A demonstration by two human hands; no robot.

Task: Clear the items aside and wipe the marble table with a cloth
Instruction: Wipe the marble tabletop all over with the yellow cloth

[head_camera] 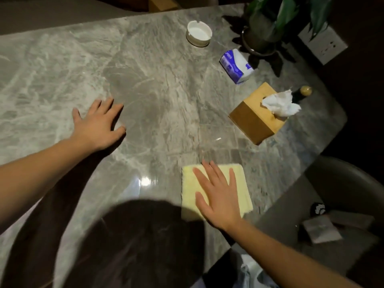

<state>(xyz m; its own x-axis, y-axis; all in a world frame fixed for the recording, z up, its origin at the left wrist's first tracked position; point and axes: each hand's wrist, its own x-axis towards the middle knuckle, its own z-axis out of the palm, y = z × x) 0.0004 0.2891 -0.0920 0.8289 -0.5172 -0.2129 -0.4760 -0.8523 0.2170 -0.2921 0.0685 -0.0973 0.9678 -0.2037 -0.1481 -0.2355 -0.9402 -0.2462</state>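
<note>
Cloth [243, 192], pale yellow, folded square, lies flat under right hand [218, 202].

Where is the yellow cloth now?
In the head view, the yellow cloth lies flat on the marble table, lower right, under the right hand and just below the wooden tissue box.

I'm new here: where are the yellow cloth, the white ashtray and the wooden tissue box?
yellow cloth [243, 192]: head view, uncovered strip along its right edge.
white ashtray [199, 32]: head view, middle of its bowl.
wooden tissue box [252, 121]: head view, its near side face.
</note>
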